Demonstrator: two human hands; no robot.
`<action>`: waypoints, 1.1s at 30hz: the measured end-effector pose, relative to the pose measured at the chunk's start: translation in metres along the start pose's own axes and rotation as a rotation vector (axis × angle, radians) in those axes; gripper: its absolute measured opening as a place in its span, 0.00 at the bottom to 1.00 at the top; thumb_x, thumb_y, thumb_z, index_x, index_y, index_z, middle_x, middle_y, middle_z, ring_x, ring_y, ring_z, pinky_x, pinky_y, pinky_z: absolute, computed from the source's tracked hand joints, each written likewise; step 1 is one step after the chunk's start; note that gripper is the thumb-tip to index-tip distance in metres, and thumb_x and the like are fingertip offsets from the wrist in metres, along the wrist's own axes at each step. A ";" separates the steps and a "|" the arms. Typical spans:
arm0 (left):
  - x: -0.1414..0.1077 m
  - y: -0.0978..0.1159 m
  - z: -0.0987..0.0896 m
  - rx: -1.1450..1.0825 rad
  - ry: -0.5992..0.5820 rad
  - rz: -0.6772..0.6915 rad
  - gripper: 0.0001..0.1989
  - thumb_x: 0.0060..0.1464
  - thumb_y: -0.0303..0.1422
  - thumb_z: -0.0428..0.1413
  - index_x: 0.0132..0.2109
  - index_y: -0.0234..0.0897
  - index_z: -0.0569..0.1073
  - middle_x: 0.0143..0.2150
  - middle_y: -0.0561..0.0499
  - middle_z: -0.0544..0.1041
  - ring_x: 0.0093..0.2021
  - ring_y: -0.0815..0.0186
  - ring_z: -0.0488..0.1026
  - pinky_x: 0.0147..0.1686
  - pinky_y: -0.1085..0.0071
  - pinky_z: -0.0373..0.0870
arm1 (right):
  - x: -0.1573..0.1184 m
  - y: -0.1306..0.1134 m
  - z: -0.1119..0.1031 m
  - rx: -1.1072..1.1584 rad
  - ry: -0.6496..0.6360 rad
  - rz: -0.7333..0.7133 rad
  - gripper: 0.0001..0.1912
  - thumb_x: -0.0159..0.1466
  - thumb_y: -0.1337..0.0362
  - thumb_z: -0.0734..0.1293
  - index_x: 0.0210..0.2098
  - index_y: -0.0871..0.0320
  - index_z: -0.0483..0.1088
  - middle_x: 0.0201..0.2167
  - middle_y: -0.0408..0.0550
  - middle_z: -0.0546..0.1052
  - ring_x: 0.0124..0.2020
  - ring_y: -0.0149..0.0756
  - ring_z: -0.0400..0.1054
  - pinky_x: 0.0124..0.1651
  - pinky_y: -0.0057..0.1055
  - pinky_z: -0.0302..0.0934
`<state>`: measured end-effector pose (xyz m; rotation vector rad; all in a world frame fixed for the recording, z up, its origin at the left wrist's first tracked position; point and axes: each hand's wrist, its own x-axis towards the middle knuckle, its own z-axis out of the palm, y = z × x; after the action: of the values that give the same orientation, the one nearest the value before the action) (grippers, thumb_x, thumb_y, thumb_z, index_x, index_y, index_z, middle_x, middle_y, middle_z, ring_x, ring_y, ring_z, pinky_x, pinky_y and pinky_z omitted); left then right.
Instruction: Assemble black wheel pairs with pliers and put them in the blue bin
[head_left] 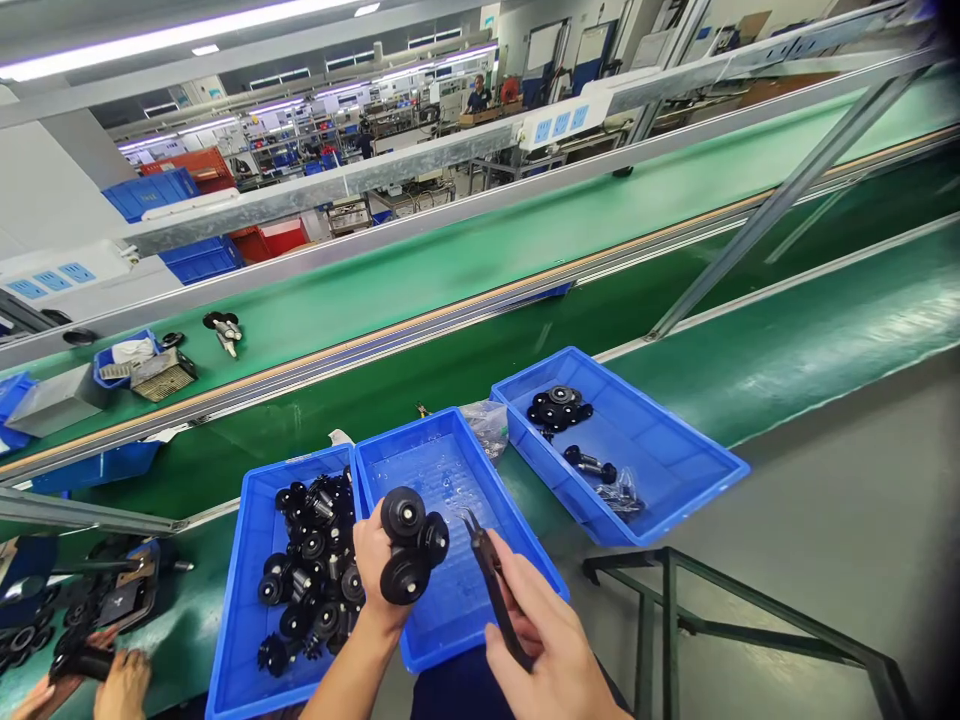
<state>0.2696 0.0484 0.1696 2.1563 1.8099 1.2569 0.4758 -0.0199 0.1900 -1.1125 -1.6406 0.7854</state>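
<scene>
My left hand (373, 565) is closed around a cluster of black wheel-like parts (405, 545), three round faces with pale centres showing. It hovers between the left blue bin (225, 600) and the middle blue bin (514, 535). My right hand (544, 620) grips black-handled pliers (491, 580) with thin bent metal tips, close to the wheel parts but apart from them. Many similar black wheel parts (304, 590) with metal shafts fill the left bin. Small shiny bits lie on the floor of the middle bin. My fingers hide the parts' back ends.
A third blue bin (660, 450) at right holds black parts and a clear bag. Another clear bag (487, 425) lies between bins. A co-worker's hands (124, 680) hold a black part at lower left. A green conveyor (450, 265) runs behind; a dark metal frame (667, 600) stands right.
</scene>
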 end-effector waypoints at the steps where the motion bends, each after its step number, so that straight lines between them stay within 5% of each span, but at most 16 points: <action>1: 0.001 0.000 0.000 -0.003 -0.014 -0.013 0.09 0.59 0.35 0.58 0.31 0.38 0.74 0.32 0.49 0.77 0.31 0.62 0.71 0.32 0.65 0.61 | 0.002 0.001 -0.003 -0.047 -0.028 0.013 0.37 0.71 0.70 0.60 0.77 0.55 0.50 0.49 0.56 0.73 0.37 0.34 0.76 0.34 0.24 0.76; 4: 0.001 -0.004 0.001 -0.002 0.076 -0.010 0.03 0.57 0.31 0.58 0.38 0.38 0.75 0.37 0.48 0.79 0.36 0.60 0.74 0.38 0.64 0.66 | 0.006 0.008 -0.009 -0.206 -0.047 -0.057 0.38 0.69 0.69 0.60 0.77 0.58 0.50 0.43 0.53 0.73 0.39 0.39 0.75 0.41 0.34 0.78; 6: 0.000 -0.007 0.003 -0.023 0.133 -0.004 0.10 0.55 0.30 0.59 0.45 0.38 0.75 0.43 0.46 0.79 0.42 0.58 0.75 0.43 0.61 0.71 | 0.004 0.014 -0.009 -0.265 -0.076 -0.150 0.39 0.68 0.70 0.60 0.77 0.58 0.49 0.45 0.55 0.73 0.41 0.41 0.76 0.41 0.37 0.77; 13: -0.003 -0.008 0.009 -0.163 -0.016 -0.135 0.19 0.53 0.26 0.58 0.53 0.41 0.74 0.52 0.47 0.80 0.51 0.56 0.78 0.50 0.58 0.75 | 0.003 0.026 -0.014 -0.425 -0.222 -0.338 0.41 0.63 0.75 0.58 0.76 0.60 0.51 0.41 0.55 0.72 0.35 0.43 0.75 0.31 0.37 0.74; 20: 0.004 0.002 0.005 -0.131 -0.063 -0.032 0.15 0.55 0.30 0.61 0.51 0.42 0.73 0.52 0.47 0.79 0.49 0.55 0.76 0.50 0.57 0.71 | 0.017 0.017 -0.013 -0.378 -0.241 -0.248 0.39 0.67 0.72 0.59 0.77 0.58 0.50 0.44 0.54 0.72 0.36 0.42 0.76 0.32 0.37 0.75; 33: 0.009 0.016 0.017 -0.167 0.046 -0.106 0.11 0.58 0.40 0.61 0.45 0.42 0.73 0.50 0.48 0.78 0.47 0.56 0.73 0.47 0.59 0.70 | 0.013 0.024 -0.002 -0.431 -0.154 -0.284 0.36 0.71 0.71 0.60 0.76 0.62 0.52 0.43 0.57 0.73 0.36 0.43 0.76 0.31 0.38 0.75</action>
<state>0.2925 0.0589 0.1714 1.9343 1.7410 1.3891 0.4838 0.0014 0.1747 -1.0922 -2.1080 0.3461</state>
